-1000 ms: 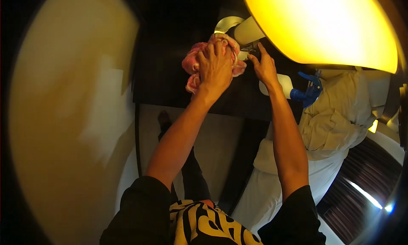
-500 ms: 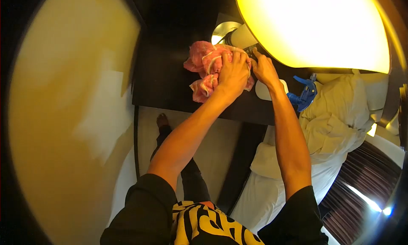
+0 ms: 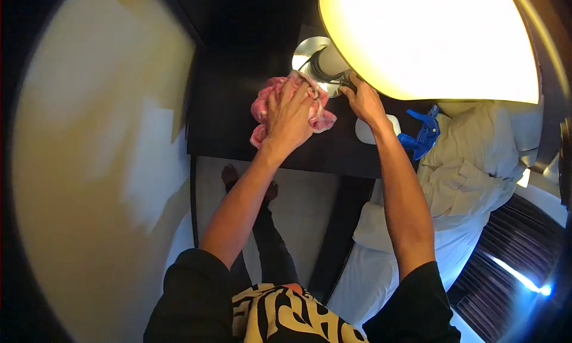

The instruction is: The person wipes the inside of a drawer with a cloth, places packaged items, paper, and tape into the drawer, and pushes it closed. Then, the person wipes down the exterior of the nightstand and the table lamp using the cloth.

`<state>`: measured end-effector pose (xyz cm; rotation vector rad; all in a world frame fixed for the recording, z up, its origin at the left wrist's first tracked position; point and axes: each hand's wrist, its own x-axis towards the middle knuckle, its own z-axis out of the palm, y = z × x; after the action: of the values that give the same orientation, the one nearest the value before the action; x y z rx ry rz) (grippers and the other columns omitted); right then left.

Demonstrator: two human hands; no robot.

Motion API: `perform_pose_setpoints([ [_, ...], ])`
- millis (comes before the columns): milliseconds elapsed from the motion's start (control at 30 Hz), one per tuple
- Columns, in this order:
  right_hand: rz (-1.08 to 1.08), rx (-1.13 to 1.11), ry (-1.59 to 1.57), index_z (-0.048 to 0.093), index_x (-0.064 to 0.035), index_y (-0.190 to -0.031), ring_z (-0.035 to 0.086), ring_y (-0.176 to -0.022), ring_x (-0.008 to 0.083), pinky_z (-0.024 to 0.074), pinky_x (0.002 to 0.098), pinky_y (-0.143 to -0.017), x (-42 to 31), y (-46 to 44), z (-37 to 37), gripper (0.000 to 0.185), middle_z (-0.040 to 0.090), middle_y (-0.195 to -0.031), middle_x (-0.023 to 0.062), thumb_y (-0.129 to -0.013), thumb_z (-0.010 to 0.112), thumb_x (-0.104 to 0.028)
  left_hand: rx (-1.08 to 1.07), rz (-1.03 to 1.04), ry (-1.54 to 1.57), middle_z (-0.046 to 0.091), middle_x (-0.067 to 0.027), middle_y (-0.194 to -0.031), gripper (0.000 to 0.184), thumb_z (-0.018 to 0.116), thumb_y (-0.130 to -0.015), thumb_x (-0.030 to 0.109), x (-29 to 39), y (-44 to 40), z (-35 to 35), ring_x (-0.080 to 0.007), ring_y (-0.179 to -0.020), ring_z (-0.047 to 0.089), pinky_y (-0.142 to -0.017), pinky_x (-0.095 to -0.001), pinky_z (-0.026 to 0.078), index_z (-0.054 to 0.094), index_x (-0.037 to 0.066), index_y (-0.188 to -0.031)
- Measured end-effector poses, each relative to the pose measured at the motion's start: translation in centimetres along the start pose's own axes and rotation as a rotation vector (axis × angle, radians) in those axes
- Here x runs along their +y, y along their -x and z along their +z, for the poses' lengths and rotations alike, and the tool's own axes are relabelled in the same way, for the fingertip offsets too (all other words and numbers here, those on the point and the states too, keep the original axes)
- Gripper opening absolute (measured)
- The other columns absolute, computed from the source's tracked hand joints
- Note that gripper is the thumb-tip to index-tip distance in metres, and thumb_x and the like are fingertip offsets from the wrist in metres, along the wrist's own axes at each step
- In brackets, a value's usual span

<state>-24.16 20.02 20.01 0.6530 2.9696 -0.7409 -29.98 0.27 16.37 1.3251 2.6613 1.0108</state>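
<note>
My left hand [image 3: 290, 118] presses on a crumpled pink cloth [image 3: 262, 108], its fingers bent over the folds. The cloth lies on the dark tabletop [image 3: 229, 125], against the near left edge of a lamp's shiny round base [image 3: 302, 50]. A dark cord [image 3: 322, 75] is wound around the foot of the pale lamp stem [image 3: 332, 62]. My right hand [image 3: 367, 106] is at the right of the base, below the shade, with thumb and forefinger around the cord's loose part; the other fingers are mostly hidden.
The large lit lampshade [image 3: 429, 39] overhangs the table at upper right. A white container with a blue spray head [image 3: 426, 134] lies by my right forearm. Beyond are a bed with white bedding [image 3: 465, 158] and dark curtains [image 3: 512, 242]. A pale wall [image 3: 107, 152] stands at left.
My left hand and the cloth have moved left and slightly down, away from my right hand. More of the lamp base and the wound cord shows. My right hand has shifted slightly.
</note>
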Motion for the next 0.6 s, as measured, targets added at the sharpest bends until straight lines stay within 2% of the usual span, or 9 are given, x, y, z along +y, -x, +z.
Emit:
perform_pose_setpoints([
  [200, 0.035, 0.018, 0.026, 0.053, 0.0041, -0.126, 0.053, -0.114, 0.0439, 0.0422, 0.0435, -0.095, -0.4, -0.1, 0.2, 0.055, 0.056, -0.116, 0.0341, -0.081, 0.065, -0.025, 0.010, -0.005, -0.307, 0.054, -0.0097, -0.124, 0.034, 0.068, -0.068, 0.015, 3.0, -1.2, 1.4, -0.0290, -0.124, 0.043, -0.092, -0.0529, 0.035, 0.067, 0.004, -0.100],
  [267, 0.045, 0.040, 0.036, 0.051, 0.0037, -0.129, 0.054, -0.113, 0.0440, 0.0424, 0.0432, -0.096, -0.5, -0.1, 0.5, 0.059, 0.055, -0.116, 0.0350, -0.080, 0.066, -0.026, -0.099, 0.122, -0.303, 0.056, -0.0093, -0.118, 0.031, 0.065, -0.070, 0.015, 3.6, -1.5, 1.7, -0.0271, -0.122, 0.044, -0.092, -0.0523, 0.035, 0.067, 0.003, -0.099],
  [333, 0.154, -0.045, -0.007, 0.047, 0.0044, -0.132, 0.054, -0.113, 0.0441, 0.0430, 0.0422, -0.096, -0.5, -0.1, 0.3, 0.067, 0.055, -0.117, 0.0360, -0.077, 0.065, -0.028, -0.147, 0.186, -0.299, 0.057, -0.0091, -0.116, 0.030, 0.064, -0.070, 0.014, 3.5, -1.3, 1.6, -0.0261, -0.120, 0.045, -0.092, -0.0519, 0.035, 0.067, 0.003, -0.098],
  [433, 0.234, -0.079, 0.003, 0.045, 0.0050, -0.134, 0.055, -0.112, 0.0443, 0.0436, 0.0413, -0.096, -1.0, -0.2, 0.2, 0.071, 0.055, -0.117, 0.0359, -0.075, 0.064, -0.029, -0.169, 0.324, -0.069, 0.059, -0.0080, -0.109, 0.029, 0.063, -0.069, 0.010, 2.5, -0.5, 0.8, -0.0230, -0.118, 0.047, -0.092, -0.0504, 0.034, 0.068, 0.004, -0.096],
  [533, 0.304, -0.098, 0.049, 0.045, 0.0056, -0.134, 0.055, -0.112, 0.0445, 0.0442, 0.0407, -0.096, -1.9, 0.8, 1.3, 0.071, 0.055, -0.118, 0.0348, -0.074, 0.063, -0.029, -0.109, 0.309, -0.031, 0.059, -0.0071, -0.109, 0.032, 0.063, -0.067, 0.008, 1.7, 1.6, 1.3, -0.0223, -0.117, 0.048, -0.093, -0.0495, 0.033, 0.067, 0.004, -0.098],
  [600, 0.311, 0.022, -0.036, 0.043, 0.0044, -0.136, 0.056, -0.112, 0.0431, 0.0440, 0.0397, -0.096, -2.6, 1.4, 2.2, 0.072, 0.056, -0.119, 0.0340, -0.075, 0.064, -0.027, -0.087, 0.308, -0.009, 0.059, -0.0067, -0.109, 0.033, 0.063, -0.066, 0.008, 1.4, 2.7, 1.1, -0.0219, -0.116, 0.048, -0.093, -0.0490, 0.033, 0.067, 0.005, -0.098],
])
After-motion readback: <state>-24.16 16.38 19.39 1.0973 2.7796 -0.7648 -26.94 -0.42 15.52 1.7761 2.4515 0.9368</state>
